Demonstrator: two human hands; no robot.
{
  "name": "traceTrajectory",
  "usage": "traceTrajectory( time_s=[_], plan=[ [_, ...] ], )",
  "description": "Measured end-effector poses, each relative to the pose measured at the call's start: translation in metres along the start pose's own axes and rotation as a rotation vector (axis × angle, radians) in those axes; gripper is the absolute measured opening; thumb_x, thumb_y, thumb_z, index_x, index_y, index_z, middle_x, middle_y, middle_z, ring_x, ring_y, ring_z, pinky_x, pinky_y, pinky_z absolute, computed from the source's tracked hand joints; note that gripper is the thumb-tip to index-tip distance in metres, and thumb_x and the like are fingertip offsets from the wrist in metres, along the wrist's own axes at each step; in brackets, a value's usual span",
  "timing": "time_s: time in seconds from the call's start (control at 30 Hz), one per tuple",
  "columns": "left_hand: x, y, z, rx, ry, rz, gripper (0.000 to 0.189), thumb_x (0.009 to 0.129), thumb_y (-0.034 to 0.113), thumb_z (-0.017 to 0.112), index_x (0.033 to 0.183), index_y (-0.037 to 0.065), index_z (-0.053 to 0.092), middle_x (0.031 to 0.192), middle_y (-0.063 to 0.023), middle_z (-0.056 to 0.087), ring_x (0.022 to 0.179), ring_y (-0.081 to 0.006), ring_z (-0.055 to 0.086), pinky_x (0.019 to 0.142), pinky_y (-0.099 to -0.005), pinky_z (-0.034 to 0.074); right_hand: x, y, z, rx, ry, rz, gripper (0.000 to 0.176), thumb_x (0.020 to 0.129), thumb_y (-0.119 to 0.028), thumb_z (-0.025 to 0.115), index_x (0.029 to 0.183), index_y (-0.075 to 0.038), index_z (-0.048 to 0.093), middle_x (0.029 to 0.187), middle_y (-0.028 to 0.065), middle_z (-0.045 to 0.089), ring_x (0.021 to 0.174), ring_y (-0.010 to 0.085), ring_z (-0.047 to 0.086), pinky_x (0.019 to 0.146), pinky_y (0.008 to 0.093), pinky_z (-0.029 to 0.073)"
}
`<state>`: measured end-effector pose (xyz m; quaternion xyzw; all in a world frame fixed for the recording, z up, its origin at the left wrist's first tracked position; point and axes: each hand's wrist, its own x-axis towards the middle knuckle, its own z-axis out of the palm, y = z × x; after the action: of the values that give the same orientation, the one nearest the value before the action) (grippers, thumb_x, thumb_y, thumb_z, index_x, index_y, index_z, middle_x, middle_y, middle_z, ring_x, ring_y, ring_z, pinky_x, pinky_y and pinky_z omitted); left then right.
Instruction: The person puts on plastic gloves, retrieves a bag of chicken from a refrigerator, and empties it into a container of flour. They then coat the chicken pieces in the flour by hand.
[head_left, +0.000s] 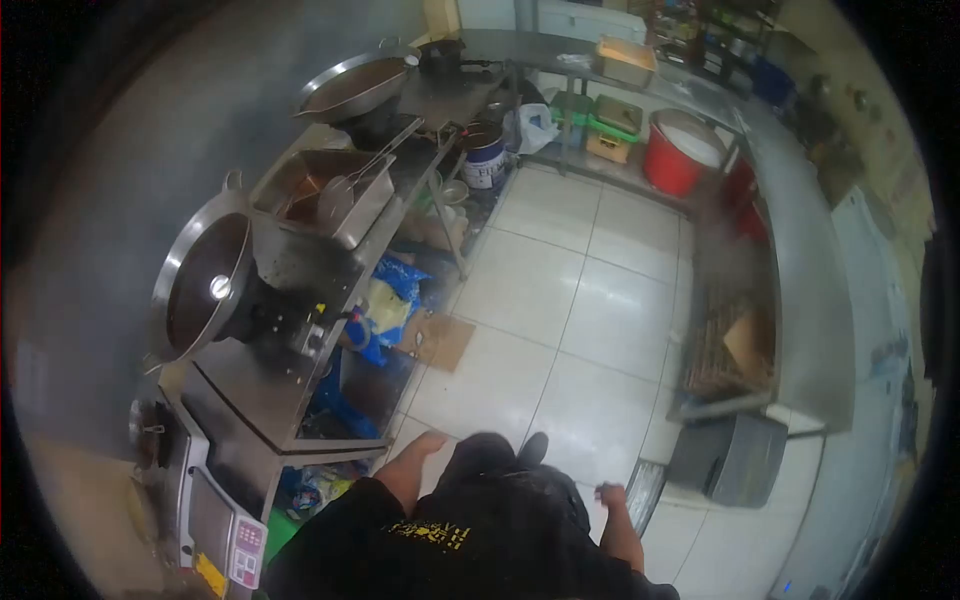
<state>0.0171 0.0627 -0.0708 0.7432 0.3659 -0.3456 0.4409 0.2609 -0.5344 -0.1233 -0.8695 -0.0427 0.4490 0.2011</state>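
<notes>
My left hand (428, 444) hangs beside my body near the steel counter on the left; it is small and blurred, so its fingers cannot be made out. My right hand (610, 496) is low on my other side, over the tiled floor, with its fingers curled closed. A small dark patch shows at those fingers, too small to name. Neither hand touches the counter. Nearest my left side on that counter are a wide metal wok (240, 250) with dark liquid and a digital scale (212, 520).
A steel pan (352, 228) holds a strainer, and another wok (350, 100) stands farther back. Under the counters are a paint-style can (484, 165), a blue bag (412, 278), a red bucket (672, 172) and a wire crate (705, 350). A grey bin (742, 460) stands at right.
</notes>
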Motion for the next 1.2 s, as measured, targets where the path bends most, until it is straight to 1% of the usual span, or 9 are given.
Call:
traceTrajectory(
  time_s=[0.07,0.1,0.17,0.37,0.67,0.9,1.03,1.07,1.2],
  plan=[
    [-0.065,-0.006,-0.02,-0.48,0.0,-0.31,0.04,0.097,0.047,0.059,0.112,0.012,0.068,0.096,-0.0053,0.068,0.076,-0.0221,0.061,0.07,-0.0464,0.05,0.047,-0.084,-0.079,0.308,0.147,-0.145,0.025,0.093,-0.006,0.058,0.115,0.002,0.066,0.1,0.0165,0.072,0.074,0.022,0.072,0.059,0.0357,0.057],
    [-0.07,-0.026,-0.02,-0.607,-0.044,-0.398,0.056,0.092,0.054,0.061,0.135,0.018,0.058,0.128,-0.0017,0.063,0.11,-0.0241,0.056,0.084,-0.0486,0.049,0.029,-0.174,-0.13,0.729,0.209,-0.138,0.022,0.094,-0.006,0.058,0.112,0.005,0.066,0.095,0.0165,0.073,0.074,0.0217,0.072,0.061,0.0362,0.058],
    [-0.101,-0.038,-0.031,-0.796,-0.052,-0.187,0.058,0.091,0.057,0.061,0.135,0.018,0.058,0.128,-0.007,0.062,0.107,-0.0241,0.056,0.085,-0.0443,0.049,0.059,-0.27,-0.214,0.656,0.286,-0.305,0.02,0.095,-0.009,0.06,0.106,0.007,0.066,0.087,0.0161,0.072,0.072,0.0218,0.071,0.062,0.0357,0.057],
    [0.032,0.084,-0.145,-0.551,-0.2,-0.532,0.042,0.095,0.042,0.053,0.119,0.009,0.062,0.117,-0.0154,0.063,0.101,-0.031,0.06,0.082,-0.0487,0.051,0.226,-0.375,-0.328,0.513,0.295,-0.32,0.029,0.1,-0.021,0.062,0.096,0.006,0.069,0.079,0.0126,0.071,0.07,0.0188,0.07,0.058,0.0299,0.055],
    [0.386,0.521,-0.453,0.091,0.386,0.483,0.036,0.098,0.03,0.046,0.105,0.002,0.068,0.112,-0.0256,0.066,0.106,-0.0403,0.063,0.09,-0.0512,0.05,0.297,-0.37,-0.367,0.669,-0.112,0.308,0.033,0.095,-0.025,0.063,0.124,-0.009,0.064,0.095,0.0088,0.07,0.073,0.0256,0.069,0.064,0.0443,0.052],
    [0.432,0.888,-0.629,-0.533,0.095,0.521,0.033,0.1,0.029,0.058,0.126,0.009,0.057,0.118,-0.0072,0.066,0.116,-0.0222,0.063,0.094,-0.0416,0.051,0.431,-0.406,-0.459,0.713,0.07,0.172,0.029,0.095,-0.029,0.064,0.117,-0.011,0.068,0.094,0.0081,0.067,0.07,0.0268,0.069,0.062,0.0442,0.052],
    [0.479,0.977,-0.663,-0.774,-0.026,0.462,0.041,0.101,0.036,0.06,0.131,0.011,0.049,0.122,-0.0116,0.065,0.117,-0.0242,0.064,0.093,-0.04,0.053,0.553,-0.466,-0.56,0.817,0.104,0.309,0.023,0.095,-0.025,0.064,0.106,-0.007,0.072,0.081,0.0088,0.067,0.065,0.0273,0.069,0.049,0.043,0.054],
    [0.488,0.997,-0.672,-0.774,-0.042,0.45,0.041,0.101,0.037,0.06,0.13,0.01,0.049,0.123,-0.0121,0.065,0.117,-0.0245,0.064,0.092,-0.04,0.053,0.585,-0.468,-0.591,0.97,0.176,-0.002,0.021,0.095,-0.025,0.063,0.099,-0.006,0.072,0.081,0.0084,0.069,0.064,0.0255,0.07,0.049,0.0423,0.056],
    [0.524,1.082,-0.729,-0.852,-0.029,0.528,0.042,0.102,0.037,0.059,0.131,0.009,0.049,0.124,-0.0127,0.064,0.116,-0.0257,0.064,0.091,-0.04,0.054,0.739,-0.548,-0.75,0.425,0.615,-0.133,0.033,0.094,-0.03,0.067,0.109,-0.001,0.068,0.076,0.0092,0.068,0.065,0.0199,0.069,0.06,0.0355,0.057]
  ],
)
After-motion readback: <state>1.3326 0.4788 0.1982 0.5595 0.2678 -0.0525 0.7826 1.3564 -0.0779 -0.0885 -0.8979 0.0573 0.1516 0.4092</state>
